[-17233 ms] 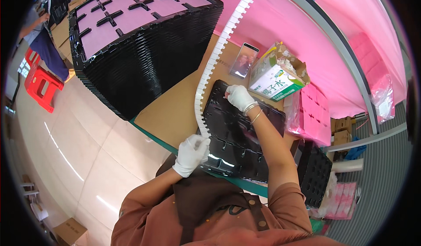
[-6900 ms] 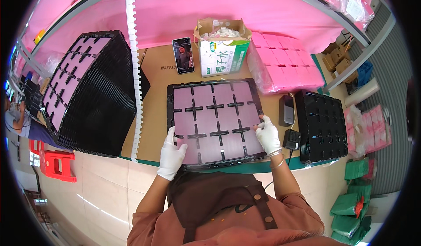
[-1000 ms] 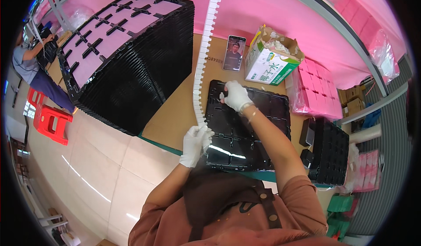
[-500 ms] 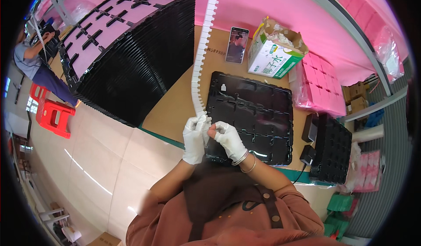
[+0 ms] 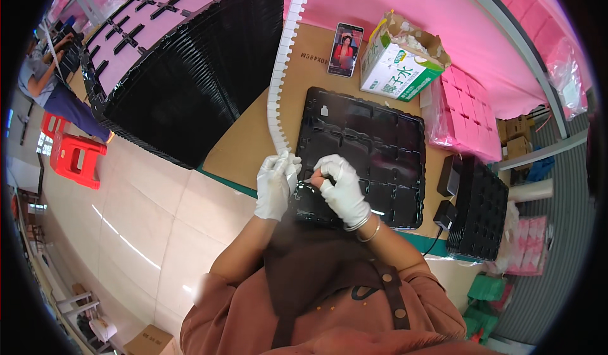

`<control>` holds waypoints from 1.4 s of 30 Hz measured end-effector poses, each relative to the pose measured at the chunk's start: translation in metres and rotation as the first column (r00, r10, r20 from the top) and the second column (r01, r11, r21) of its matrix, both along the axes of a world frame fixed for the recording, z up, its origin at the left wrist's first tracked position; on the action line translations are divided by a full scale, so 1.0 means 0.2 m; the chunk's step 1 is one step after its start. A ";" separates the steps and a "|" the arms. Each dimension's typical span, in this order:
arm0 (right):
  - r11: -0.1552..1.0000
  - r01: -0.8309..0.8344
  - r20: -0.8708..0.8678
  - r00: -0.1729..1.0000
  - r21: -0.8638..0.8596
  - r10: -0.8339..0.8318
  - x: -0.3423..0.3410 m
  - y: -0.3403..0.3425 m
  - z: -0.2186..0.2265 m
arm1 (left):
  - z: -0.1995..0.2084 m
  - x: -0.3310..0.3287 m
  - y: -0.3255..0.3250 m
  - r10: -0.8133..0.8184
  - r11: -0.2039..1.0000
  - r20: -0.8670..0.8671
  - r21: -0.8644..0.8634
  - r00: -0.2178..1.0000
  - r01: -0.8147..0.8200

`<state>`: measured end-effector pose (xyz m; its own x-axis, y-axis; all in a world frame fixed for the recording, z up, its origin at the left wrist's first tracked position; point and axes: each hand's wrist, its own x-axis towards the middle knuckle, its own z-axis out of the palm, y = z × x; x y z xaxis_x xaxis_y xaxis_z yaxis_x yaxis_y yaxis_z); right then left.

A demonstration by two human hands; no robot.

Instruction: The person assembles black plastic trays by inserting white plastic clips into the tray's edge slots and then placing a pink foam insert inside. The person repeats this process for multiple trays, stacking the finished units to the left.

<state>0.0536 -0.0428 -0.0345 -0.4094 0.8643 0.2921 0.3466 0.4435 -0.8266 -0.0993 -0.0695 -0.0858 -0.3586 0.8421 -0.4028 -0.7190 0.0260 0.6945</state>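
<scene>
A long white strip with a notched edge (image 5: 277, 89) runs down from the far edge to my left hand (image 5: 275, 187). My gloved left fingers are closed around its near end. Just to the right, my right hand (image 5: 344, 190) is closed in a pinch over the near left part of a black plastic tray (image 5: 386, 158). At its fingertips shows something small and pale, too small to name. Both white gloves leave at least some fingertips bare. A small white piece (image 5: 324, 110) lies in the tray's far left compartment.
A tall stack of black trays (image 5: 190, 76) stands at left. Beyond the tray are a phone (image 5: 346, 50) and an open carton (image 5: 398, 70). Pink packs (image 5: 468, 114), a black adapter (image 5: 444, 214) and more black trays (image 5: 481, 209) sit at right. A person (image 5: 44, 82) works far left, near red stools (image 5: 76, 158).
My right hand has drawn away from my left hand to the right, still pinched. My left hand keeps hold of the strip. The whole view has shifted a little, and the phone's picture has changed.
</scene>
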 end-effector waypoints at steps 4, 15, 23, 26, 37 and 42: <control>0.972 -0.232 0.446 0.873 0.021 0.198 0.09 0.08 -0.01 | 0.00 0.00 -0.01 -0.150 0.987 0.016 -0.053 0.988 0.151; 0.989 -0.066 0.580 0.814 0.135 -0.025 0.01 0.02 -0.19 | -0.03 0.01 -0.01 -0.189 0.981 -0.136 -0.065 0.973 0.182; 0.883 0.122 0.024 0.992 -0.454 -0.125 0.02 -0.03 -0.11 | 0.04 0.08 -0.04 -0.076 0.996 -0.120 0.046 0.990 0.082; 0.681 -0.162 -0.396 0.896 -0.714 -0.202 -0.03 -0.03 -0.16 | 0.04 0.13 -0.05 -0.046 0.993 -0.142 0.101 0.989 0.060; 0.936 0.183 -0.110 0.982 0.301 -0.156 0.01 -0.09 -0.04 | 0.11 0.09 0.05 -0.195 0.976 -0.105 0.079 0.975 0.203; 0.924 0.182 -0.026 0.983 0.338 -0.184 0.32 0.23 0.08 | 0.03 0.08 0.06 -0.174 0.983 -0.186 0.021 0.967 0.181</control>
